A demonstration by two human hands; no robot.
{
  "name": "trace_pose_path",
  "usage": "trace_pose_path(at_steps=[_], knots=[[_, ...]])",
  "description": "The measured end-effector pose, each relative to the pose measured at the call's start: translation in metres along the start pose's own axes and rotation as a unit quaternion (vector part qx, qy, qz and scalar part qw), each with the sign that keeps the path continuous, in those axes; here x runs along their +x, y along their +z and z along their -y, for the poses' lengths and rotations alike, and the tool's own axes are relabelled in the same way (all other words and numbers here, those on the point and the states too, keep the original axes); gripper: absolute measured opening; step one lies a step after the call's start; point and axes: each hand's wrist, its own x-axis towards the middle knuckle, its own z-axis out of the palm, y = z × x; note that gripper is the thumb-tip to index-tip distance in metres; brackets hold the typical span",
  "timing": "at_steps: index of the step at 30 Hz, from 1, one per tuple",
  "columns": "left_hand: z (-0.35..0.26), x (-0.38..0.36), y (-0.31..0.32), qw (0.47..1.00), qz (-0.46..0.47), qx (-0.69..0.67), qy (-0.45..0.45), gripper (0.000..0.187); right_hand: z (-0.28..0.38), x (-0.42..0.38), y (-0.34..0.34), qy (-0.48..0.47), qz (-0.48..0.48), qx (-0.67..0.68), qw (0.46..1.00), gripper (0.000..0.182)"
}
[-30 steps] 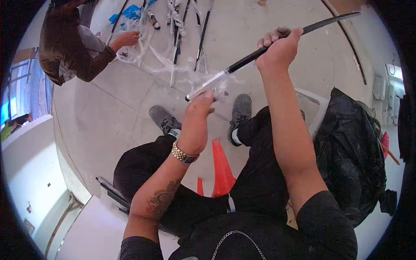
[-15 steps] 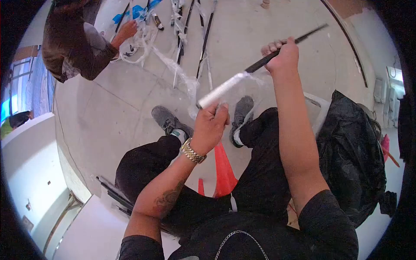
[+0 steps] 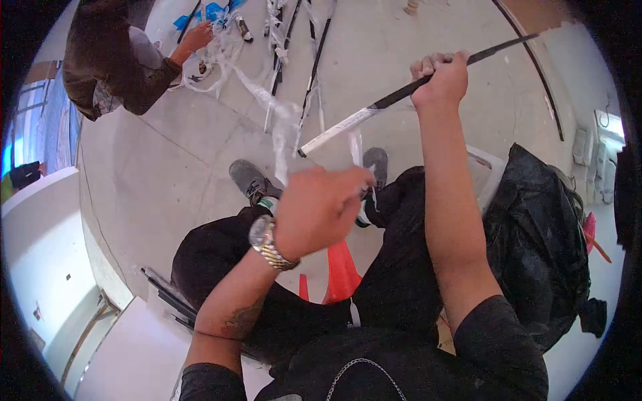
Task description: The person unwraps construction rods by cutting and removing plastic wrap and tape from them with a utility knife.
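A long, thin black profile strip (image 3: 401, 95) slants across the view, its near end covered in a whitish, printed-looking film. My right hand (image 3: 441, 80) is wrapped round its black middle part. Closer to me, my left hand (image 3: 319, 208), with a watch on the wrist, is apart from the strip. Its thumb and forefinger are pinched on clear plastic film (image 3: 356, 148), which trails by the fingertips. The hand is slightly blurred.
More black strips (image 3: 319, 57) and crumpled clear film (image 3: 257, 90) lie on the floor ahead. At upper left, another person's hand (image 3: 198, 35) works beside blue plastic (image 3: 215, 13). A black bag (image 3: 535, 247) stands at right; a red seat-like piece (image 3: 342, 271) shows between my legs.
My left hand has moved from the strip's near end down towards me, drawing film away. The strip's film-covered end now looks narrower and flatter. The right hand keeps its grip.
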Motion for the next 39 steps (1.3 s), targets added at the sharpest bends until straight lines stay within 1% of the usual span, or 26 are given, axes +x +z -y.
trace_pose_path(at_steps=[2,3,4,5,6,7,8,10,11,12,13,14,16,17,19,20,22,23,25,28,30,32,34,35,37,39], knots=[[0.001,-0.006,0.025,0.991,0.086,-0.071,-0.074,0.023,-0.008,0.012,-0.012,0.100,0.007,0.087,0.991,0.035],[0.015,-0.010,0.036,0.991,0.082,-0.071,-0.076,0.023,-0.010,0.018,-0.018,0.138,0.032,0.090,0.986,0.036],[0.033,-0.012,0.050,0.968,0.041,-0.202,-0.141,0.022,-0.012,0.021,-0.020,0.139,0.034,0.088,0.986,0.036],[0.042,-0.007,0.052,0.922,0.000,-0.329,-0.202,0.022,-0.012,0.024,-0.022,0.175,0.089,0.097,0.976,0.036],[0.056,-0.002,0.043,0.904,-0.006,-0.346,-0.251,0.026,-0.012,0.026,-0.025,0.210,0.141,0.107,0.961,0.035],[0.064,0.004,0.027,0.884,-0.010,-0.360,-0.299,0.030,-0.010,0.023,-0.023,0.210,0.139,0.106,0.962,0.035],[0.058,0.006,0.012,0.883,-0.007,-0.360,-0.299,0.030,-0.006,0.018,-0.016,0.166,0.152,0.065,0.972,0.035],[0.044,0.013,-0.016,0.861,-0.100,-0.435,-0.243,0.032,0.001,0.014,-0.009,0.121,0.164,0.023,0.979,0.034],[0.044,0.010,-0.020,0.862,-0.096,-0.436,-0.242,0.032,0.005,0.014,-0.009,0.082,0.168,0.002,0.982,0.035],[0.042,0.003,-0.022,0.837,-0.069,-0.508,-0.191,0.031,0.008,0.014,-0.010,0.044,0.172,-0.019,0.984,0.035],[0.038,-0.002,-0.022,0.804,-0.040,-0.577,-0.140,0.030,0.011,0.014,-0.011,0.041,0.166,-0.018,0.985,0.035],[0.029,-0.003,-0.026,0.804,-0.033,-0.578,-0.139,0.030,0.013,0.014,-0.011,0.027,0.135,0.001,0.991,0.037],[0.010,-0.003,-0.039,0.860,0.220,-0.440,-0.136,0.023,0.018,0.020,-0.015,0.009,0.101,0.023,0.995,0.038],[0.011,-0.005,-0.031,0.859,0.224,-0.440,-0.134,0.023,0.020,0.024,-0.018,0.019,0.118,0.041,0.992,0.038],[0.026,-0.011,-0.007,0.909,0.310,-0.243,-0.136,0.024,0.024,0.026,-0.018,0.027,0.135,0.059,0.989,0.039],[0.034,-0.014,-0.001,0.909,0.311,-0.243,-0.135,0.024,0.026,0.024,-0.017,0.036,0.138,0.075,0.987,0.039],[0.055,-0.022,0.005,0.946,0.275,0.092,-0.147,0.023,0.025,0.024,-0.018,0.049,0.140,0.090,0.985,0.040],[0.065,-0.024,0.009,0.945,0.275,0.092,-0.149,0.023,0.025,0.026,-0.019,0.056,0.158,0.104,0.980,0.040],[0.086,-0.023,0.015,0.910,0.252,0.205,-0.258,0.025,0.025,0.029,-0.021,0.064,0.174,0.117,0.976,0.040],[0.101,-0.027,0.017,0.892,0.241,0.238,-0.300,0.024,0.029,0.032,-0.022,0.098,0.195,0.135,0.967,0.040],[0.095,-0.024,0.013,0.891,0.259,0.238,-0.286,0.023,0.028,0.031,-0.023,0.139,0.215,0.121,0.959,0.040],[0.091,-0.017,0.006,0.964,0.130,0.201,-0.112,0.021,0.030,0.021,-0.014,0.143,0.186,0.079,0.969,0.038],[0.061,0.003,-0.006,0.959,0.083,-0.111,-0.247,0.022,0.024,0.010,-0.005,0.148,0.159,0.042,0.975,0.036],[0.049,0.008,-0.008,0.959,0.090,-0.106,-0.248,0.022,0.021,0.004,-0.001,0.151,0.144,-0.002,0.978,0.034],[0.030,0.013,-0.008,0.867,0.068,-0.422,-0.256,0.028,0.012,-0.001,0.001,0.161,0.131,-0.058,0.977,0.033],[0.020,0.013,-0.005,0.879,0.079,-0.401,-0.246,0.029,0.006,-0.003,0.003,0.166,0.132,-0.059,0.975,0.033]])
